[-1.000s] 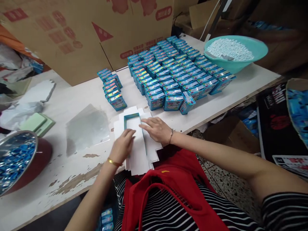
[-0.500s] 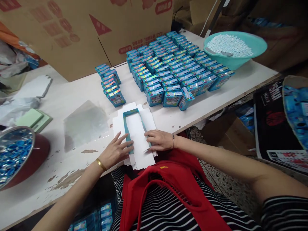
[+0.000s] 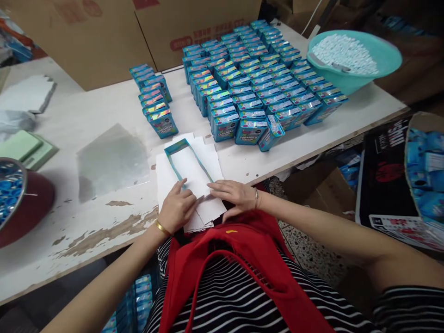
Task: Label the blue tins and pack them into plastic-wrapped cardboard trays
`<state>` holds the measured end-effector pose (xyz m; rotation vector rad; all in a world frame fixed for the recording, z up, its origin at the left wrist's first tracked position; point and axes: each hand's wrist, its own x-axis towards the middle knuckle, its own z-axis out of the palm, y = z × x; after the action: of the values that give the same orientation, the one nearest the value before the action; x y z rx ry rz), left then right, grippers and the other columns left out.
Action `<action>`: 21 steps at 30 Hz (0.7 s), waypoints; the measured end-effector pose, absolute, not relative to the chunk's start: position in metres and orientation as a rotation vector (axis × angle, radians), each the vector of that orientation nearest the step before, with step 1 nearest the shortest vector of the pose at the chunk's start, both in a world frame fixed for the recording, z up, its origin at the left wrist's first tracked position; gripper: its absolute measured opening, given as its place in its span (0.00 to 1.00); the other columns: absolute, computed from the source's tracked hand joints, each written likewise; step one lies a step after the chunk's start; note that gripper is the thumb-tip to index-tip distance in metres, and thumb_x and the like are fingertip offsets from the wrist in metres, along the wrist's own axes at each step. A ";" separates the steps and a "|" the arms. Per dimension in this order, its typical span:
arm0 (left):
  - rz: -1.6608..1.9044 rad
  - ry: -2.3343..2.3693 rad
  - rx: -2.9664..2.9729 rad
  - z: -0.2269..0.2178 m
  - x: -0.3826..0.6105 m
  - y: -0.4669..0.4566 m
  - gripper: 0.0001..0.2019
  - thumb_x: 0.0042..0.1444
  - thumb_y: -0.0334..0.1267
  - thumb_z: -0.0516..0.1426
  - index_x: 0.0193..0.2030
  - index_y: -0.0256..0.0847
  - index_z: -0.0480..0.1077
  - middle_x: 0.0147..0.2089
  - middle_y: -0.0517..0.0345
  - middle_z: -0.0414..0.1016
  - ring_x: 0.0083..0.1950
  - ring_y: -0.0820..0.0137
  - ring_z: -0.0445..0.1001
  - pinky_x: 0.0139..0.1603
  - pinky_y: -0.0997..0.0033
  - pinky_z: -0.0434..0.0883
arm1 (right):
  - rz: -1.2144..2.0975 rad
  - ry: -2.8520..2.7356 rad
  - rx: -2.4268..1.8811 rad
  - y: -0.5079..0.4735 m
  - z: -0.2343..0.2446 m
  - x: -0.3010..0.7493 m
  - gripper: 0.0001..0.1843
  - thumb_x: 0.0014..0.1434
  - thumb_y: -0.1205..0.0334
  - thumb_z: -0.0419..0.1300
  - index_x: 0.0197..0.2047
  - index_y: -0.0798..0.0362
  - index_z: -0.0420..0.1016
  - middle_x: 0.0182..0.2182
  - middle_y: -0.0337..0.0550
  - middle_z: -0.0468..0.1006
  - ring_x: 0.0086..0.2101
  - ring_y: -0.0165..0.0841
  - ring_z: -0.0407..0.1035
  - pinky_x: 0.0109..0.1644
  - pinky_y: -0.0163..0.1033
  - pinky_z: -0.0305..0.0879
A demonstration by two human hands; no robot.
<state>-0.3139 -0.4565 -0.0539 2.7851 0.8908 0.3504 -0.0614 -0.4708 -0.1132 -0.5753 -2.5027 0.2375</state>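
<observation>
A part-folded cardboard tray (image 3: 190, 162), white inside with raised blue side walls, lies on a stack of flat white card blanks (image 3: 164, 180) at the table's front edge. At its near left corner, my left hand (image 3: 178, 206) has its index finger along the wall and its other fingers curled onto the card. My right hand (image 3: 237, 196) touches the near right corner with fingers stretched out, its thumb apart and lower. The front flap is bent between my hands; my left fingertips are partly hidden.
Behind stand rows of blue candy packs (image 3: 243, 92) and a smaller group of packs (image 3: 161, 122). A turquoise basin (image 3: 388, 60) of wrapped pieces stands right. Left are a clear plastic sheet (image 3: 111, 162), a green scale (image 3: 43, 150) and a maroon bowl (image 3: 38, 203). A carton (image 3: 114, 46) stands behind.
Both hands have drawn closer to the tray's near end. The long front flap, flat before, is now bent up. My left fingers have curled in, and the view has shifted.
</observation>
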 end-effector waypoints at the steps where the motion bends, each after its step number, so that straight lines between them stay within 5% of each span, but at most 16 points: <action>1: 0.364 0.898 2.768 -0.055 -0.312 -0.458 0.12 0.63 0.36 0.49 0.30 0.41 0.70 0.28 0.60 0.69 0.41 0.69 0.73 0.67 0.48 0.58 | 0.262 -2.530 -0.567 -0.473 -0.113 -0.058 0.35 0.61 0.46 0.54 0.61 0.66 0.56 0.60 0.68 0.59 0.61 0.47 0.53 0.59 0.55 0.61; 6: 0.437 0.880 2.686 -0.056 -0.316 -0.455 0.10 0.63 0.39 0.49 0.37 0.40 0.70 0.30 0.61 0.72 0.39 0.71 0.74 0.69 0.49 0.56 | 0.323 -2.542 -0.629 -0.479 -0.112 -0.055 0.35 0.63 0.46 0.52 0.62 0.65 0.55 0.62 0.67 0.56 0.63 0.45 0.50 0.60 0.54 0.59; 9: 0.438 0.804 2.651 -0.055 -0.325 -0.450 0.13 0.63 0.44 0.50 0.47 0.40 0.69 0.45 0.53 0.76 0.57 0.63 0.70 0.66 0.49 0.61 | 0.399 -2.441 -0.689 -0.474 -0.108 -0.064 0.24 0.66 0.51 0.49 0.56 0.61 0.64 0.58 0.62 0.65 0.57 0.42 0.61 0.56 0.53 0.63; 12: 0.446 0.795 2.623 -0.056 -0.328 -0.449 0.24 0.63 0.47 0.49 0.62 0.39 0.58 0.63 0.46 0.64 0.68 0.57 0.55 0.64 0.50 0.63 | 0.502 -2.237 -0.837 -0.465 -0.102 -0.083 0.17 0.68 0.57 0.46 0.45 0.58 0.71 0.43 0.54 0.77 0.44 0.36 0.69 0.49 0.46 0.67; 15: 0.525 1.040 2.583 -0.058 -0.319 -0.454 0.25 0.64 0.43 0.48 0.65 0.39 0.52 0.64 0.44 0.62 0.66 0.59 0.59 0.61 0.54 0.66 | 0.570 -2.025 -1.033 -0.457 -0.099 -0.102 0.16 0.68 0.56 0.47 0.50 0.57 0.68 0.37 0.48 0.76 0.39 0.34 0.70 0.46 0.42 0.68; 18: 0.613 1.367 2.492 -0.060 -0.303 -0.459 0.21 0.63 0.42 0.49 0.61 0.39 0.56 0.57 0.46 0.68 0.58 0.61 0.69 0.51 0.62 0.71 | 0.552 -1.942 -1.122 -0.458 -0.104 -0.110 0.19 0.68 0.54 0.47 0.57 0.55 0.62 0.46 0.51 0.71 0.44 0.35 0.68 0.49 0.43 0.67; 21: 0.548 1.491 2.476 -0.060 -0.294 -0.461 0.13 0.63 0.42 0.50 0.50 0.40 0.66 0.52 0.48 0.70 0.49 0.63 0.72 0.43 0.64 0.71 | 0.430 -2.154 -1.020 -0.465 -0.112 -0.106 0.22 0.65 0.48 0.51 0.54 0.56 0.65 0.54 0.56 0.65 0.48 0.40 0.64 0.50 0.47 0.64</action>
<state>-0.2942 -0.4610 -0.0603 2.4756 1.4908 0.5476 -0.1057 -0.4652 -0.1117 -1.0204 -2.1539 0.4302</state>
